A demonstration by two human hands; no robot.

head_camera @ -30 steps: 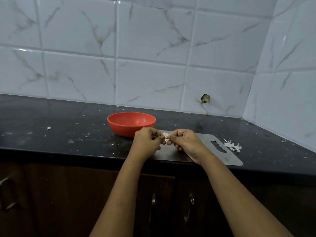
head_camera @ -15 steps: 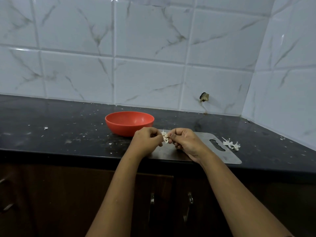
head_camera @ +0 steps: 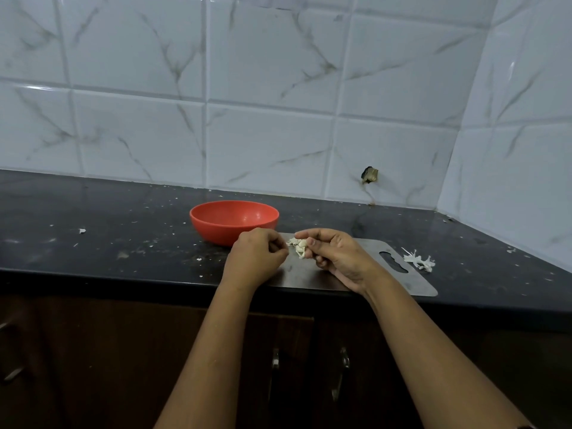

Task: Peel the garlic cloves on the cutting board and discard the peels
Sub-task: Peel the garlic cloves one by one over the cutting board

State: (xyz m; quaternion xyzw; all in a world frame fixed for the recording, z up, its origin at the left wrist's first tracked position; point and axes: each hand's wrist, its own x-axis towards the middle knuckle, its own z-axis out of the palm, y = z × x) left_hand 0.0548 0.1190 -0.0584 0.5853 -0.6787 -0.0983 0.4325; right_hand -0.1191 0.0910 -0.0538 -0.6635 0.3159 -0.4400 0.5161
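Compared against the two earlier frames: found both hands then pinched together on the garlic clove (head_camera: 299, 248), now parted by a small gap at frame centre. Logged the left hand (head_camera: 255, 261) as drawn back slightly leftward, its fingers (head_camera: 277, 245) curled tight; could not tell whether a sliver of skin was caught in them. Logged the right hand (head_camera: 337, 255) as keeping the clove, pinched between thumb and fingertips just above the cutting board (head_camera: 411, 283), in front of the bowl (head_camera: 233, 221). Saw papery skin flared and ragged round the clove. Judged this as a strip just torn or loosened: peeling midway on this clove, not finished, nothing from it discarded yet.

Noted the clove as small, cream, lumpy, with thin, dry, flaky skin. Noted the board as flat, thin, grey, probably steel, with rounded corners and a slot handle at its right end, lying near the front edge of the counter (head_camera: 93, 243). Noted the bowl as round, orange-red, smooth and glossy, likely plastic, just behind the board's far left corner; contents hidden. Spotted a wispy white peel pile (head_camera: 419, 261) on the counter just right of the board. Noted the counter as black polished stone, speckled with crumbs.
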